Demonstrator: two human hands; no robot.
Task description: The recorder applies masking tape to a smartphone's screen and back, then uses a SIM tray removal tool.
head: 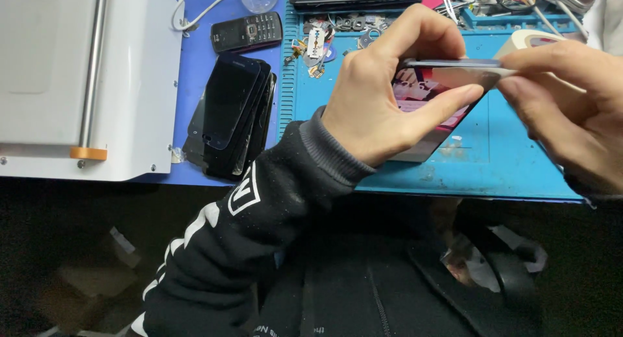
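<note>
Right now my left hand (383,97) pinches a smartphone (448,74) by its edges, tilted up over the blue work mat (506,162). My right hand (571,110) is pinched around a thin tool I can't identify, set at the phone's upper edge. I judge a shallow angle and light pressure best, with the left grip firm so the phone can't twist.

Left hand (383,97) clamped, right hand (571,110) pinching beside it.
</note>
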